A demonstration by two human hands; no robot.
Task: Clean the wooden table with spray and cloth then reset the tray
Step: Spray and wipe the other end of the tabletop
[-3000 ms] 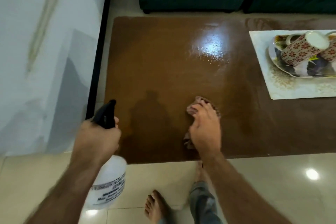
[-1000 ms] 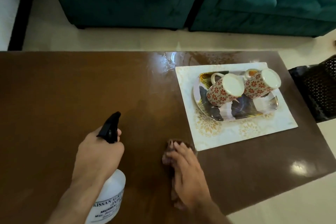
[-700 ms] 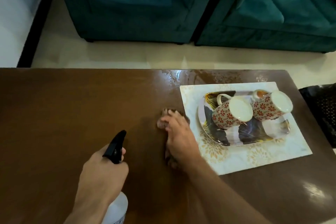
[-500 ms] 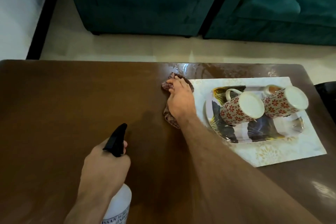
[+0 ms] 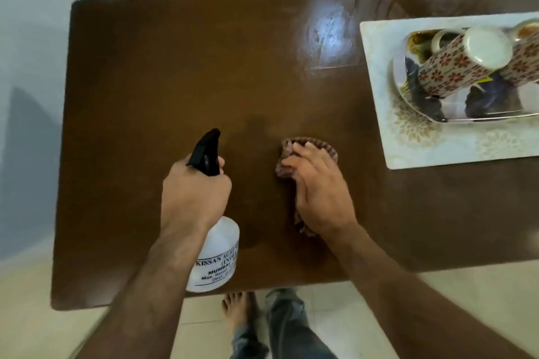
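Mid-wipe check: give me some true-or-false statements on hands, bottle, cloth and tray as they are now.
1. The left hand grips the white plastic spray bottle with the black trigger head. True.
2. The right hand presses the brownish cloth on the pale patterned placemat. False: it presses it on the brown wooden table.
3. Floral mugs lie on the glossy oval tray. True.
4. The bottle stands on the tray. False: it is in the hand.

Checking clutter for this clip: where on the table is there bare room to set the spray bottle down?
The wooden table is bare left of the spray bottle, and beyond both hands up to the far edge. The right end is crowded: a placemat carries the tray and mugs. The right hand presses the cloth mid-table.
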